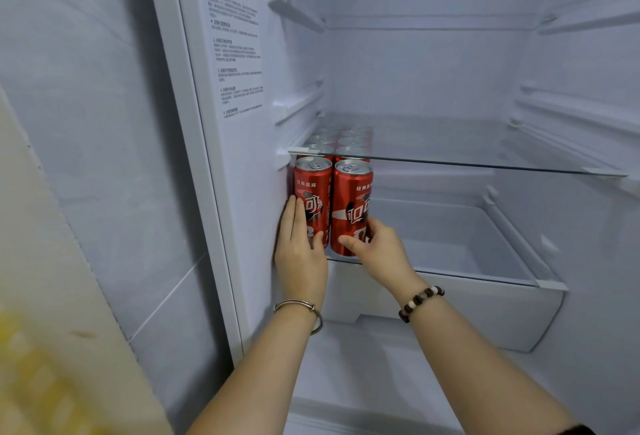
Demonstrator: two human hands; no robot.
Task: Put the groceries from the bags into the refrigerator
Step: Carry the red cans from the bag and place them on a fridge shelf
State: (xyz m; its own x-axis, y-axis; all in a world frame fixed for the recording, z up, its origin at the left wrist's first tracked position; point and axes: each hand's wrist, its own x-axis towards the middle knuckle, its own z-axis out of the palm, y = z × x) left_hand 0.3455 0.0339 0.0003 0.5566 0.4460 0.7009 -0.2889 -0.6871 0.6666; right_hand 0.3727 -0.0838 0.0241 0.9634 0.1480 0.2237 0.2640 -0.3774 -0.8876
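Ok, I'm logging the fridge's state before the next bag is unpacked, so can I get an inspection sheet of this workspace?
Surface: lower shelf, above the drawer and under the glass shelf.
Job's things: red cans in two rows at the shelf's left end. The front left can and front right can stand upright, side by side. The rear cans show through the glass.
Clutter: nothing seen.
Grips: left grip rests straight fingers against the front left can; right grip holds the front right can.
Cables: nothing seen.
Surroundings: printed label on the fridge's inner left wall; blurred yellow thing, unidentifiable.
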